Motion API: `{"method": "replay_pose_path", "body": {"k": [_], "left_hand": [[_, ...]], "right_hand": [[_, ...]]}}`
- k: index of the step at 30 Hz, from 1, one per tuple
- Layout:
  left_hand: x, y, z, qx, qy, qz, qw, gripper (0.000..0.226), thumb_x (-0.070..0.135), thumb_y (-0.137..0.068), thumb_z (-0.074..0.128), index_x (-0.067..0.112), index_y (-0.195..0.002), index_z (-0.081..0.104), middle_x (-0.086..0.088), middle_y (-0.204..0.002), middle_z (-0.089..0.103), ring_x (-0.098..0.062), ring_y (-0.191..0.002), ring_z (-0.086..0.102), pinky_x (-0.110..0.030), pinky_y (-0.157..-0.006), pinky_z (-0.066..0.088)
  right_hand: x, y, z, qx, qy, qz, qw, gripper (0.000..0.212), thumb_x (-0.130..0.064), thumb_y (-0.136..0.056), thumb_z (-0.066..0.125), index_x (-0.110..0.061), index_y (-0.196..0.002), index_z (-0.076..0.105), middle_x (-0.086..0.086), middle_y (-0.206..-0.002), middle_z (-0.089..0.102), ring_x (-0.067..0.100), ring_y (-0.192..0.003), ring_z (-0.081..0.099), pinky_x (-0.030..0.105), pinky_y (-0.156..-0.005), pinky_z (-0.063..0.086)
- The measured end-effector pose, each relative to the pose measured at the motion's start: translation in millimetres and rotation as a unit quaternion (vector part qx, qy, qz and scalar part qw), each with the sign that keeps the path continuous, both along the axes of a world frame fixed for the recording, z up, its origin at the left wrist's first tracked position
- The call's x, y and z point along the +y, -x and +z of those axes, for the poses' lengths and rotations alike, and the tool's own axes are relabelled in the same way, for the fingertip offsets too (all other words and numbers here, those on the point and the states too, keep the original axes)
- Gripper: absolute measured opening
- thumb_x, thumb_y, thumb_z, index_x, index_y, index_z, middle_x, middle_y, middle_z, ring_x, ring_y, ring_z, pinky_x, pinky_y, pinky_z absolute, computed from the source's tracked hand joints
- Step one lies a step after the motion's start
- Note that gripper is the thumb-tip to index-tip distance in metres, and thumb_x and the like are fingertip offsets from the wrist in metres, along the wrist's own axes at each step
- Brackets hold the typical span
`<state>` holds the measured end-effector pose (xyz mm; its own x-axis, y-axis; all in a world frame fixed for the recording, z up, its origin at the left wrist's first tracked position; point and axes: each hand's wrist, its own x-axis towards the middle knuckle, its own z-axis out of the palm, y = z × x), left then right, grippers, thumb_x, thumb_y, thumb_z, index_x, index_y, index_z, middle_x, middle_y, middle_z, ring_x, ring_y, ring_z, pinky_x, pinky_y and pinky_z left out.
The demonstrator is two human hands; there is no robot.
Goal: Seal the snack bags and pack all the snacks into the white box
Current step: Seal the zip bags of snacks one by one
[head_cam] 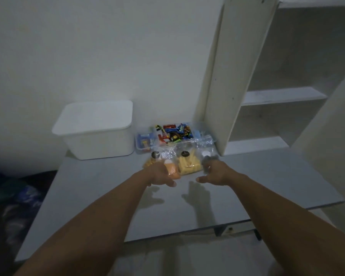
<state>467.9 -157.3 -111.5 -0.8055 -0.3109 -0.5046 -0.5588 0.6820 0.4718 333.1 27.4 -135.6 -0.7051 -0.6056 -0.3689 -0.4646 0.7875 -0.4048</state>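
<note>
Both forearms reach in from the lower edge of the frame and converge at centre, palms down. The left hand [161, 174] has its thumb pointing right and its fingers over the near edge of a clear plastic snack bag of orange pieces [172, 170]; whether the fingers grip the bag or only rest on it cannot be told. The right hand [212, 174] has its thumb stretched left and its fingers spread and blurred at the right edge of a clear plastic snack bag of yellow sticks [189, 165]; contact is unclear, and the fingers look loose rather than closed.

The two bags lie side by side at frame centre on the pale grey desk [108, 196], touching each other. Just behind them sits a clear plastic tray of mixed coloured wrapped sweets [173, 136], against the wall. Left of the tray, in the centre-left of the frame, stands the white rectangular plastic box [97, 130] with its white lid on. A white open shelf unit [277, 92] fills the upper right, its foot just beside the tray.
</note>
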Motion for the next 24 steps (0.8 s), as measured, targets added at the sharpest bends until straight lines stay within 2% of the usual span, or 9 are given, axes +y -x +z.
{"method": "replay_pose_path", "body": {"k": [2,5,7,10,12,15,18,20,24], "left_hand": [[-13,2,-2,0.012,-0.003,0.005,1.000,0.055,0.033,-0.082,0.073,0.000,-0.124,0.058,-0.010,-0.130,0.051,-0.028,-0.106,0.057,-0.030,-0.075,0.050],[-33,10,-7,0.038,-0.038,0.036,0.998,0.034,0.015,-0.083,0.071,0.003,-0.113,0.062,-0.003,-0.097,0.057,-0.016,-0.081,0.053,-0.014,-0.054,0.039],[-47,20,-12,0.040,-0.057,0.080,0.994,0.030,0.015,-0.082,0.072,0.001,-0.108,0.065,-0.005,-0.091,0.058,-0.017,-0.076,0.054,-0.015,-0.051,0.039],[-70,37,-24,0.055,-0.082,0.154,0.983,0.022,0.019,-0.081,0.072,0.002,-0.095,0.070,-0.006,-0.081,0.061,-0.017,-0.071,0.055,-0.021,-0.055,0.041],[-83,50,-32,0.072,-0.079,0.206,0.973,0.013,0.018,-0.079,0.073,0.008,-0.078,0.066,-0.003,-0.071,0.055,-0.016,-0.067,0.052,-0.026,-0.063,0.043],[-100,67,-45,0.071,-0.074,0.266,0.958,0.029,0.014,-0.078,0.073,0.019,-0.063,0.048,-0.001,-0.074,0.050,-0.021,-0.077,0.052,-0.031,-0.073,0.043],[-112,84,-58,0.069,-0.095,0.318,0.941,0.013,0.009,-0.081,0.066,0.010,-0.073,0.056,-0.006,-0.078,0.051,-0.019,-0.068,0.049,-0.029,-0.064,0.040],[-114,94,-64,0.073,-0.109,0.337,0.932,0.003,0.006,-0.082,0.061,0.005,-0.080,0.061,-0.007,-0.076,0.052,-0.018,-0.064,0.049,-0.027,-0.060,0.039],[-111,109,-76,0.095,-0.157,0.350,0.919,0.016,0.002,-0.084,0.061,0.007,-0.070,0.056,-0.007,-0.068,0.052,-0.016,-0.059,0.050,-0.023,-0.051,0.042]], "right_hand": [[-21,6,-3,0.007,0.001,0.006,1.000,0.082,-0.065,-0.064,0.073,-0.016,-0.127,0.055,0.007,-0.129,0.056,0.023,-0.109,0.056,0.030,-0.082,0.046],[-52,16,-4,-0.014,0.017,0.005,1.000,0.072,-0.054,-0.076,0.072,-0.014,-0.133,0.052,0.005,-0.130,0.058,0.024,-0.118,0.054,0.032,-0.092,0.045],[-75,29,-10,-0.033,0.039,0.005,0.999,0.063,-0.045,-0.080,0.072,-0.011,-0.130,0.054,0.006,-0.128,0.060,0.024,-0.116,0.056,0.032,-0.092,0.047],[-108,51,-21,-0.062,0.074,0.014,0.995,0.030,-0.035,-0.087,0.067,-0.011,-0.105,0.063,0.004,-0.098,0.063,0.021,-0.088,0.062,0.023,-0.063,0.044],[-127,62,-27,-0.101,0.104,-0.010,0.989,0.027,-0.028,-0.090,0.064,-0.009,-0.109,0.058,0.003,-0.093,0.056,0.015,-0.072,0.058,0.023,-0.054,0.044],[-152,78,-38,-0.152,0.127,-0.044,0.979,0.033,-0.022,-0.091,0.062,-0.004,-0.118,0.054,0.008,-0.098,0.058,0.019,-0.076,0.060,0.033,-0.063,0.055],[-170,93,-52,-0.178,0.120,-0.055,0.975,0.039,-0.014,-0.088,0.063,-0.004,-0.124,0.050,0.016,-0.110,0.062,0.027,-0.090,0.065,0.036,-0.071,0.057],[-178,103,-64,-0.194,0.116,-0.059,0.972,0.035,-0.012,-0.084,0.066,-0.003,-0.116,0.054,0.017,-0.108,0.064,0.028,-0.090,0.067,0.042,-0.079,0.059],[-183,111,-77,-0.191,0.132,-0.081,0.969,0.015,-0.009,-0.081,0.070,-0.006,-0.094,0.063,0.014,-0.098,0.067,0.029,-0.090,0.067,0.048,-0.082,0.058]]}}
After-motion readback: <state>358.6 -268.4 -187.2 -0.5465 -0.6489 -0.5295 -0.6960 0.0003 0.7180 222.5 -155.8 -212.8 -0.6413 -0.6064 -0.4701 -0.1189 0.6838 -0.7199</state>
